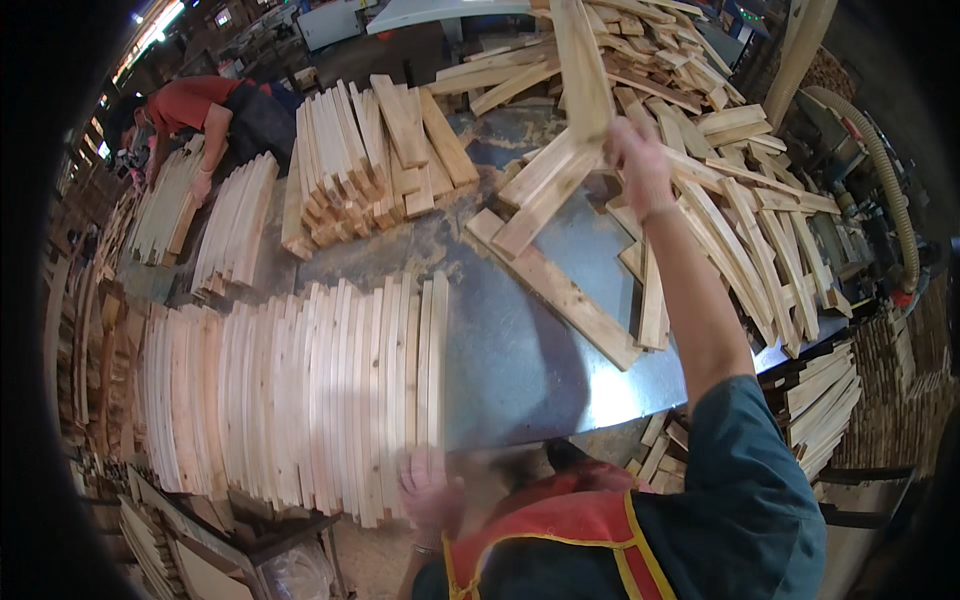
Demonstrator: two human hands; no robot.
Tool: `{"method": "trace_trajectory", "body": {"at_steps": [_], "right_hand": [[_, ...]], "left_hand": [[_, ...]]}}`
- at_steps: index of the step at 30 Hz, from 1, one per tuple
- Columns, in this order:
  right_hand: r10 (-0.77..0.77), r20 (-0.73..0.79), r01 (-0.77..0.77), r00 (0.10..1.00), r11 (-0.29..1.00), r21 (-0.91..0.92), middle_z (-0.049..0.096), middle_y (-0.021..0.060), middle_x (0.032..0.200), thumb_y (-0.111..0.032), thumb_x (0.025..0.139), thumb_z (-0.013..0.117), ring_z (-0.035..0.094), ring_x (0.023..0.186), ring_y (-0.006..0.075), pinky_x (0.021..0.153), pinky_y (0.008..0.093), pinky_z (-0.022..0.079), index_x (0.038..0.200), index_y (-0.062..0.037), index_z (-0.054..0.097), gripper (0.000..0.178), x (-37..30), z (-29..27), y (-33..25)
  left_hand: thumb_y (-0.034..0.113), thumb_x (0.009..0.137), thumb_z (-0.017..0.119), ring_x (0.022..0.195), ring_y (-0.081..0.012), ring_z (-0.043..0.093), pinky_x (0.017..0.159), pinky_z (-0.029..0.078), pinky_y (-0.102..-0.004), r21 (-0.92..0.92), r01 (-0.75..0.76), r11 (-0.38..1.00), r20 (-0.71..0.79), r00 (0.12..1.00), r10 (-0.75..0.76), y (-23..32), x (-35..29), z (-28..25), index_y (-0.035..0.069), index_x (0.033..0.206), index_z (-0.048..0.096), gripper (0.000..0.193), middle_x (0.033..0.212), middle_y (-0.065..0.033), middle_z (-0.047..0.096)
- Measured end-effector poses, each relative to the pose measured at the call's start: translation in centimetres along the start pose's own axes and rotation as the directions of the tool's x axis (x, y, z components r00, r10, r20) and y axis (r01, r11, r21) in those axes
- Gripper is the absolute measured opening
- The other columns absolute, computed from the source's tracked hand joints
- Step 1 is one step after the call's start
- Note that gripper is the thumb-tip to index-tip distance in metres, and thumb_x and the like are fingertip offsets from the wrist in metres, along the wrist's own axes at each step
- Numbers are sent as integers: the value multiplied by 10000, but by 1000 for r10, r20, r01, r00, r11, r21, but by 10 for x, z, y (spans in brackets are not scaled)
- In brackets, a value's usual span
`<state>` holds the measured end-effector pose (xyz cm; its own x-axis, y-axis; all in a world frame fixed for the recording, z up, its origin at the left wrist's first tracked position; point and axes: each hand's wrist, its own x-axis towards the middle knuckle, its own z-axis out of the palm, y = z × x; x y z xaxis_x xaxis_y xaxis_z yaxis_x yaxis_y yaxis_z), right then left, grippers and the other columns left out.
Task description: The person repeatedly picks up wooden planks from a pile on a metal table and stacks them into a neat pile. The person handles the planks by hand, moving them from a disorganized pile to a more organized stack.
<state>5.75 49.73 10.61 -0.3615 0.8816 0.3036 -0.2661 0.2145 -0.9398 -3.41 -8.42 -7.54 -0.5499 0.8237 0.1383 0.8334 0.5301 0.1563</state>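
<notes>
While the right hand (pixel 642 168) is clamped on the near end of a pale board (pixel 582 75), that board stands raised above the far part of the table, its upper end running out of view. It looks like dry, rough-sawn softwood, so I would judge it light for its length, stiff, hard to break and not slippery, though apt to leave splinters; a hold across both long edges nearer the middle should balance better than one at the end. The left hand (pixel 430 488) is at the near ends of a neat row of boards (pixel 300 390) (it is blurred, and I cannot tell whether its fingers close on any). Beneath lies a smooth bluish metal tabletop (pixel 505 385), dusty in places and glossy near its front edge. A loose heap of boards (pixel 750 205) covers its right side, beside a ribbed hose (pixel 885 180); at far left, a co-worker in red (pixel 192 103) bends over more boards in the dim workshop.
</notes>
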Motion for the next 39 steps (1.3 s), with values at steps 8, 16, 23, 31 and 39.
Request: {"method": "trace_trajectory", "body": {"at_steps": [8, 16, 23, 31, 39], "right_hand": [[442, -175, -451, 880, 893, -12, 685, 111, 1011, -286, 876, 802, 622, 799, 203, 692, 370, 524, 1105, -20, 670, 375, -6, -1, 209], [673, -66, -591, 737, 688, 420, 699, 132, 969, -144, 908, 784, 723, 789, 281, 738, 454, 644, 1147, -18, 630, 312, -1, 21, 300], [756, 134, -767, 641, 639, 59, 686, 88, 886, -177, 942, 708, 644, 746, 182, 621, 347, 514, 986, -66, 676, 124, -118, -7, 188], [748, -175, -414, 640, 528, 742, 617, 59, 793, -349, 1011, 737, 612, 625, 224, 473, 307, 480, 966, -77, 610, 303, 75, -143, 197], [481, 285, -517, 829, 468, 717, 691, 52, 904, -329, 1101, 610, 674, 730, 183, 541, 253, 555, 1122, -80, 639, 252, -51, -88, 100]], "left_hand": [[265, 762, 821, 1324, -419, 540, 1085, 443, -554, -284, -77, 956, -138, 990, 38, 52, 25, 44, 130, 1400, 599, 690, 1421, -165, 551], [280, 811, 811, 1340, -437, 518, 1099, 433, -535, -244, 196, 950, 303, 946, -117, 97, 73, 13, 95, 1458, 560, 718, 1485, -203, 519], [367, 823, 829, 1425, -433, 462, 1170, 388, -548, -219, 133, 966, 214, 973, -86, 133, 138, 19, 66, 1514, 513, 817, 1558, -212, 475], [611, 723, 809, 1368, -390, 509, 1112, 438, -512, -27, 119, 993, 628, 774, -75, 177, 225, 51, 78, 1616, 359, 1133, 1484, -208, 512], [283, 773, 767, 1256, -342, 591, 1058, 489, -451, -566, 235, 790, 500, 860, 103, 139, 193, 71, 31, 1614, 349, 972, 1397, -169, 589]]}}
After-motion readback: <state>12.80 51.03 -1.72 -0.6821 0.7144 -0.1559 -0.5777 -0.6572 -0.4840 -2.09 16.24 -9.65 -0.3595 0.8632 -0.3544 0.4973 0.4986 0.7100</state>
